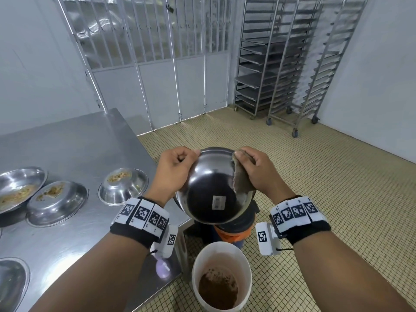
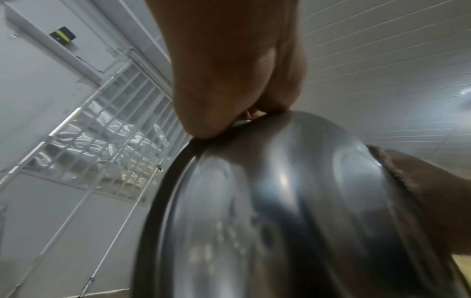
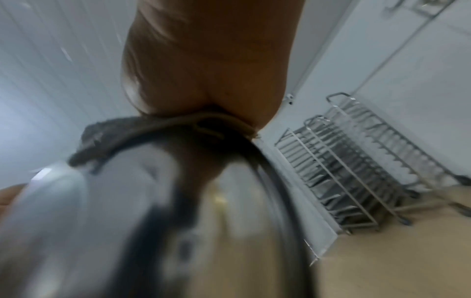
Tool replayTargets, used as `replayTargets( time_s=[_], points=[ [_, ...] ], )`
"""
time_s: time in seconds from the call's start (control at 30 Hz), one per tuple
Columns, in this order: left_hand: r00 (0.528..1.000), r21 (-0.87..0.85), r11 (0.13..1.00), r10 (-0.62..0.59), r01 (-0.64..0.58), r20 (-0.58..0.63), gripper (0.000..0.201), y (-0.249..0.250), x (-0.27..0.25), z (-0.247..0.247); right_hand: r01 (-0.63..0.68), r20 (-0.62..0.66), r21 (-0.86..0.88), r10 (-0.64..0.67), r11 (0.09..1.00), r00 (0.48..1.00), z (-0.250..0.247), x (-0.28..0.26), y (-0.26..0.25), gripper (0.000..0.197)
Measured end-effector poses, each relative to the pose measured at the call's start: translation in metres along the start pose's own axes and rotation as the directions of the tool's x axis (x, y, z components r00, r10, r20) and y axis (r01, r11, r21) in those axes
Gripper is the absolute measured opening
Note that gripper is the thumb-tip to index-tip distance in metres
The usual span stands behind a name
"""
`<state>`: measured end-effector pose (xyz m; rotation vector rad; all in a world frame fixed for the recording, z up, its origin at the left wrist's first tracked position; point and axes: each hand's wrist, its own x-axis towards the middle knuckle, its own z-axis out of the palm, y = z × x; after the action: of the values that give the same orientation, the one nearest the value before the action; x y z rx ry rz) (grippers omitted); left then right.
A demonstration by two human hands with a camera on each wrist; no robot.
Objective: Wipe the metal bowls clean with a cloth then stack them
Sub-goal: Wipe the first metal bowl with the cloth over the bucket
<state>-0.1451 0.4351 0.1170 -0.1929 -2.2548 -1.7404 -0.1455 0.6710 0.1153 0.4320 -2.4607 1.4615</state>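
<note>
Over the bucket (image 1: 221,275), hands (image 1: 216,167) around bowl (image 1: 211,190)

white bucket (image 1: 221,275), tray racks (image 1: 290,61), steel table (image 1: 74,140)

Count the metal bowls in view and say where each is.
5: one held bowl between both hands, three soiled bowls on the table, one partly cropped bowl at its near-left edge. More may lie out of frame.

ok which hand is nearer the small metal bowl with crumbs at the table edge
Left. The left hand grips the held steel bowl's rim just right of the small crumb-soiled metal bowl; the right hand, holding the brown cloth, is farther right, beyond the held bowl.
</note>
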Motion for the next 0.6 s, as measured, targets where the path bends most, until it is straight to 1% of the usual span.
replayTargets(
  time_s=[0.03,0.07,0.1,0.17,0.2,0.23,0.27,0.3,0.37,0.4,0.43,0.47,0.5,0.6],
  points=[
    [0.999,-0.008,1.000,-0.016,0.016,-0.031,0.032,-0.002,0.000,-0.001,-0.027,-0.014,0.026,0.027,0.999,1.000,-0.001,-0.001,0.003,0.023],
    [1.000,0.006,1.000,-0.014,0.015,-0.024,0.032,-0.002,-0.001,0.000,-0.035,-0.012,0.023,0.035,0.999,0.999,-0.001,-0.002,0.003,0.023],
    [1.000,0.035,0.999,0.004,-0.004,0.014,0.032,-0.002,-0.002,0.003,-0.023,0.008,-0.006,0.023,1.000,1.000,0.000,-0.001,0.001,0.022],
    [0.993,0.090,0.994,0.047,-0.057,0.108,0.031,0.001,-0.008,0.011,0.048,0.092,-0.112,-0.037,0.993,0.995,0.005,0.003,-0.010,0.018],
    [0.990,0.102,0.992,0.058,-0.071,0.130,0.030,0.004,-0.009,0.014,0.095,0.130,-0.152,-0.075,0.984,0.989,0.007,0.006,-0.015,0.017],
    [0.990,0.092,0.993,0.059,-0.071,0.126,0.030,0.005,-0.009,0.014,0.120,0.139,-0.163,-0.098,0.979,0.985,0.008,0.008,-0.018,0.016],
    [0.994,0.061,0.997,0.050,-0.056,0.096,0.029,0.006,-0.007,0.013,0.106,0.114,-0.143,-0.090,0.984,0.989,0.007,0.009,-0.018,0.016],
    [0.999,0.014,1.000,0.025,-0.026,0.044,0.029,0.007,-0.005,0.009,0.056,0.066,-0.086,-0.051,0.995,0.997,0.004,0.009,-0.013,0.016],
    [0.995,-0.097,0.994,-0.050,0.041,-0.089,0.030,0.005,-0.001,0.002,-0.034,-0.044,0.087,0.038,0.996,0.998,-0.001,0.007,0.000,0.023],
    [0.988,-0.142,0.988,-0.082,0.063,-0.130,0.032,0.003,0.000,0.000,-0.059,-0.076,0.152,0.071,0.987,0.995,-0.002,0.006,0.007,0.026],
    [0.985,-0.157,0.985,-0.098,0.075,-0.142,0.034,0.001,-0.002,0.001,-0.067,-0.094,0.176,0.085,0.982,0.992,-0.002,0.004,0.010,0.027],
    [0.986,-0.150,0.986,-0.096,0.075,-0.137,0.035,0.000,-0.004,0.004,-0.060,-0.099,0.161,0.077,0.985,0.992,-0.002,0.006,0.010,0.026],
    [0.989,-0.131,0.989,-0.084,0.068,-0.119,0.035,-0.002,-0.008,0.009,-0.050,-0.078,0.125,0.060,0.991,0.995,0.000,0.008,0.006,0.025],
    [0.999,-0.048,0.998,-0.034,0.032,-0.034,0.031,-0.002,-0.014,0.016,-0.018,0.066,-0.007,0.019,1.000,0.998,0.004,0.014,-0.010,0.016]
  ],
)
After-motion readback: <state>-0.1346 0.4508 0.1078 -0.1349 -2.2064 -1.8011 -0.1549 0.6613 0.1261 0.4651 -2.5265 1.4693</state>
